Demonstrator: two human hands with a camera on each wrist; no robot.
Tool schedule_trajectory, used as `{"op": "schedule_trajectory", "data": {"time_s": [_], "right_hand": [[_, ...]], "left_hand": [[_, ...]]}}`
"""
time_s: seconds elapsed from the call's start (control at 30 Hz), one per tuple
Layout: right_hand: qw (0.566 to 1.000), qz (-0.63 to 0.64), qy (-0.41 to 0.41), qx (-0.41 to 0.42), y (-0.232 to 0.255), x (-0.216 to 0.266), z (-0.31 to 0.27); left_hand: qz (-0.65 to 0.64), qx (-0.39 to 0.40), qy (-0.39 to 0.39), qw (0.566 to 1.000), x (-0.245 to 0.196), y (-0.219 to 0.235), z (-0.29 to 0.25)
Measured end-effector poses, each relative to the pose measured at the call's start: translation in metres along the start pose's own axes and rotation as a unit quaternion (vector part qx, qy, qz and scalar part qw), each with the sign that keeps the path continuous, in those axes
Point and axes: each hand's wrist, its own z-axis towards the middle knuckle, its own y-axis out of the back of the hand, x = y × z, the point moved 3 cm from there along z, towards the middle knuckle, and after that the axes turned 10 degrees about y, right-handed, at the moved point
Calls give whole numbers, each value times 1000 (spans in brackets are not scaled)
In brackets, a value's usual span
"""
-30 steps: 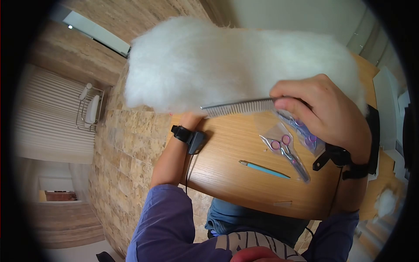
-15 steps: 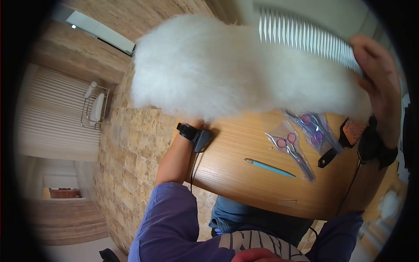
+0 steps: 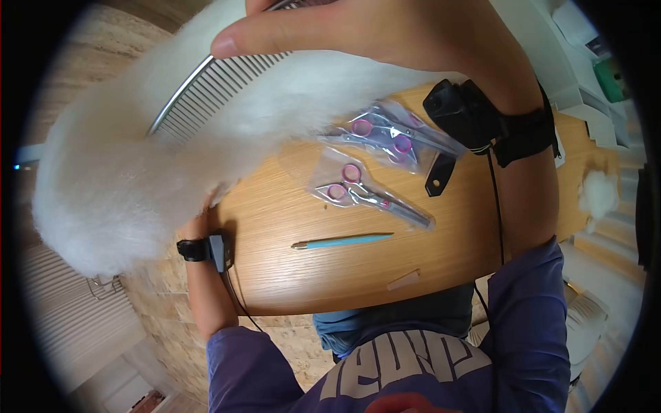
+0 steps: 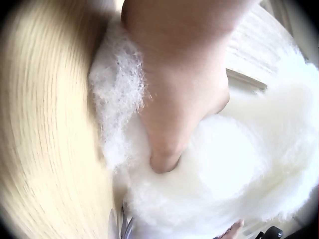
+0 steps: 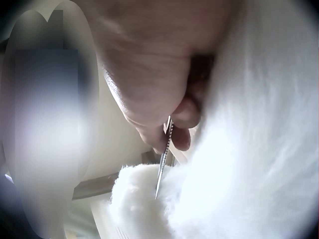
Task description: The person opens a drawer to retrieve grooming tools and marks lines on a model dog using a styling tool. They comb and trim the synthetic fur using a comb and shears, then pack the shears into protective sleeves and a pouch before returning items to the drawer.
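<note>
A large, long mass of white fluffy fur [image 3: 124,199] lies across the far part of the wooden table [image 3: 268,275]. My right hand [image 3: 392,34] grips a metal comb [image 3: 220,89] from above, thumb along its spine, with the teeth against the fur. In the right wrist view the comb [image 5: 163,167] shows edge-on between thumb and fingers, close to the fluff. My left hand [image 4: 174,109] is at the near underside of the fur, with one digit sunk into it. Its other fingers are hidden, and I cannot tell how they lie.
Pink-ringed scissors [image 3: 372,193] in a clear sleeve lie on the table, with more bagged scissors [image 3: 392,134] behind. A blue pen-like tool [image 3: 344,241] lies nearer me. A black handle [image 3: 438,175] shows by my right wrist. A white tuft [image 3: 599,193] sits far right.
My right hand rose to the far right with the comb, then came back left and nearer over the fur. The head view has turned, shifting the table items leftward.
</note>
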Motion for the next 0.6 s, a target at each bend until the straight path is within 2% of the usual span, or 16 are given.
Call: {"op": "schedule_trajectory", "data": {"time_s": [0.07,0.13,0.2,0.27,0.3,0.37,0.43,0.5,0.57,0.6], "right_hand": [[994,0,-63,89,0,0,2],[993,-11,-61,102,0,1,0],[992,-23,-54,114,-1,4,1],[981,-42,-140,125,0,4,0],[982,-39,-137,125,3,4,3],[953,93,-251,139,7,-1,5],[952,99,-257,130,9,-2,5],[951,105,-264,120,1,-3,3],[986,-22,-165,-15,-11,0,-2],[987,-20,-162,-14,-9,-2,1]], "left_hand": [[-8,5,18,1000,2,-3,-2],[-18,63,33,997,9,-12,-4],[-18,59,46,997,23,-29,-13],[-19,57,59,996,26,-34,-18],[-44,57,47,996,26,-36,-19],[-66,56,37,996,29,-41,-20],[-106,61,44,992,29,-44,-21],[-72,64,62,993,20,-34,-27],[-39,67,83,994,7,-25,-26],[-18,94,113,989,6,-26,-26]]}}
